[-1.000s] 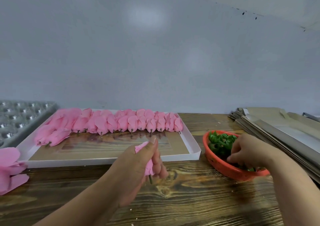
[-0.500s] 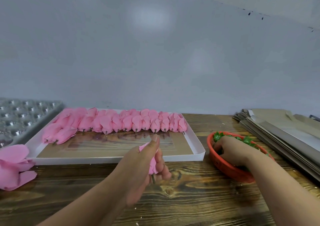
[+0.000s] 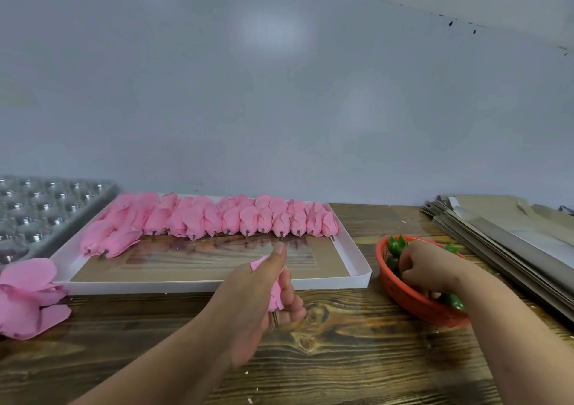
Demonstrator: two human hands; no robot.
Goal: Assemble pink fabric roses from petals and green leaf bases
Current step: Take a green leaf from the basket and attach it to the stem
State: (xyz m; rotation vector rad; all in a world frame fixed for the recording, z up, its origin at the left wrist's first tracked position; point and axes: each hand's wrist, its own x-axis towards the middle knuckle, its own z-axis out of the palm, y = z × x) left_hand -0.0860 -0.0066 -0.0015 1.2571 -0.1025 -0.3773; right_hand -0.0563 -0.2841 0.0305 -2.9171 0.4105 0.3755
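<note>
Here the left hand [image 3: 257,305] wraps a soft pink fabric rosebud [image 3: 276,292] above the grained wooden table [image 3: 341,358]. The right hand [image 3: 431,268] digs, fingers curled, among glossy green leaf bases [image 3: 396,244] in the round red mesh basket [image 3: 413,302]; its hold is hidden.

A small craft workshop: a rough wooden worktop [image 3: 341,358] against a bare grey wall [image 3: 279,93], with batch rows of pink roses [image 3: 217,218] in a white tray [image 3: 354,261] and flat cardboard [image 3: 497,233] stacked at its right edge.

I face a plain grey wall [image 3: 279,93] filling the upper frame, above my dark wooden table [image 3: 341,358].
</note>
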